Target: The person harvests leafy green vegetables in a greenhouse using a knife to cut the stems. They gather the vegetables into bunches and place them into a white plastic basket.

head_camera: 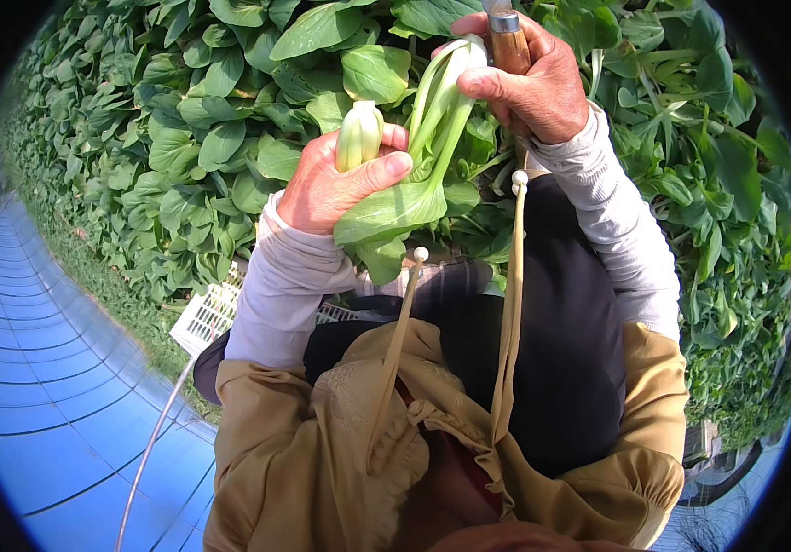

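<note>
My left hand (pixel 347 172) is closed around a pale green stalk base (pixel 361 136) of a leafy green, its cut end pointing up. My right hand (pixel 540 83) grips the wooden handle of a knife (pixel 510 50), whose blade runs out of the frame at the top. Between the thumb and fingers of that same hand are pale leaf stalks (pixel 445 103), like those of bok choy. They hang down towards a broad green leaf (pixel 395 210) beside my left thumb. Whether that leaf touches my left hand, I cannot tell.
Dense leafy greens (pixel 202 145) grow before me and to both sides. A white plastic crate (pixel 205 314) stands on the left, partly behind my arm. Beyond it a blue sheet wall (pixel 43 386) curves along the left. Two beige drawstrings (pixel 514 276) hang below my hands.
</note>
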A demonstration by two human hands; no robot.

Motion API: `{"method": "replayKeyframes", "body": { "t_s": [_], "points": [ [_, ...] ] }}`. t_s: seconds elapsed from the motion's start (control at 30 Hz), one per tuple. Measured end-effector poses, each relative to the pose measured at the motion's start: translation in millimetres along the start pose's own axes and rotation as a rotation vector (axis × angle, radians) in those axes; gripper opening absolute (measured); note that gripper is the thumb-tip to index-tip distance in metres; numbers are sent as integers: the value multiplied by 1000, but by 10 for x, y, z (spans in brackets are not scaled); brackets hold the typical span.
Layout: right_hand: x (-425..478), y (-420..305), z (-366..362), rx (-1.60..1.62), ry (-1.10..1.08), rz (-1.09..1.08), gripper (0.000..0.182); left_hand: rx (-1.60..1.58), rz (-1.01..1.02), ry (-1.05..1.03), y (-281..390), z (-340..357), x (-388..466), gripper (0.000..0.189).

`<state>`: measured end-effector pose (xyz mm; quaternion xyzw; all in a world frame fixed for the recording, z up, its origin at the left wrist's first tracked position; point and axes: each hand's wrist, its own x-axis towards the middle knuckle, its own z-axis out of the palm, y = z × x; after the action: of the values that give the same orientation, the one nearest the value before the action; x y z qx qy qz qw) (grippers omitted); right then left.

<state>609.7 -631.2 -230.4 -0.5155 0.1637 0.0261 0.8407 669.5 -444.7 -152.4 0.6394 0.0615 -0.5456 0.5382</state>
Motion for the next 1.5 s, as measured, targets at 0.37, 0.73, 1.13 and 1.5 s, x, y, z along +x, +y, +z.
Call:
{"method": "replayKeyframes", "body": {
  "t_s": [0.37, 0.73, 1.13, 1.5],
  "points": [
    [35, 261, -20, 435, -7, 397, 20, 514, 129, -167, 60, -32, 546, 39],
    [84, 188, -194, 258, 213, 288, 16, -552, -80, -414, -106, -582, 768, 49],
    [-44, 79, 62, 128, 157, 225, 37, -14, 34, -122, 10, -153, 594, 51],
    [-437, 272, -275, -333, -193, 3, 28, 524, 3, -235, -68, -137, 210, 43]
  ]
}}
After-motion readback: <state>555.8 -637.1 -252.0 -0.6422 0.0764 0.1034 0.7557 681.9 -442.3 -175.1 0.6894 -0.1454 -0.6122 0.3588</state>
